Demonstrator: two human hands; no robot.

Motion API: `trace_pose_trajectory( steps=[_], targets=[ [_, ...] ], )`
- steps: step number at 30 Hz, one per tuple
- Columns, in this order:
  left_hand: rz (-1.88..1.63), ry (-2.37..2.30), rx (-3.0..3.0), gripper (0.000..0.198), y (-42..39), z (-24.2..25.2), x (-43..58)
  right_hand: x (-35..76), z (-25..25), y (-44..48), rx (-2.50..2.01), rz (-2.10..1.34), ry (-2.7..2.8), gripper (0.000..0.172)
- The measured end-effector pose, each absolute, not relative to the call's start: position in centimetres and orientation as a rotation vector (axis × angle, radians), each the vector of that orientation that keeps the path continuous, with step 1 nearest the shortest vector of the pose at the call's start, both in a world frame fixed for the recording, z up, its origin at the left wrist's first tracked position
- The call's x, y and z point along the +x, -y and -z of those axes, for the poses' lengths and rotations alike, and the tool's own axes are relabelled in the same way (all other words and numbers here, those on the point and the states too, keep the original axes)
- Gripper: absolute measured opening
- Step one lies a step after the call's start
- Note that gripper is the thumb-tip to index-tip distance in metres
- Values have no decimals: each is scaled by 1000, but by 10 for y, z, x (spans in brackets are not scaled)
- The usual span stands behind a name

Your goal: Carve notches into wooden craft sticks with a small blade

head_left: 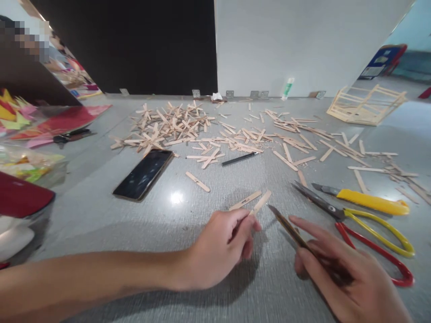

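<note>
My left hand (224, 246) pinches a short wooden stick (261, 202) between thumb and forefinger; the stick points up and right. Just behind it another stick (247, 199) lies on the grey table (141, 264). My right hand (346, 269) is wrapped round a slim brown knife (286, 224), with the forefinger stretched along it. The dark tip of the knife is close to the held stick, with a small gap between them. Farther back lies a single stick (198, 181) with a dark mark in its middle.
Scissors (340, 213) and a yellow cutter (373, 200) lie right. A phone (143, 175), a black pen (239, 159) and piles of sticks (171, 123) lie farther back. A stick frame (365, 105) stands back right, a glue tube (288, 88) by the panel (279, 45).
</note>
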State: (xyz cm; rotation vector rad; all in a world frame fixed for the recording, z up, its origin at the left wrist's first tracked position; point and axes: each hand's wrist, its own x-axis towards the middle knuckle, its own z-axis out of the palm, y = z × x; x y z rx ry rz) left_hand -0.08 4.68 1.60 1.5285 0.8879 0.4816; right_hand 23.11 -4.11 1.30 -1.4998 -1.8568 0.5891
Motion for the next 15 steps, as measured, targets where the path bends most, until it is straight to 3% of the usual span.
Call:
trace_pose_trajectory(
  steps=[5,15],
  targets=[
    [-483,-940,1631,36,-45,-16,-1,236,-6,47,-1478,-402,1987,52],
    [-509,-937,1765,39,-42,-17,1,232,-6,44,-1496,-382,1981,49]
  ],
)
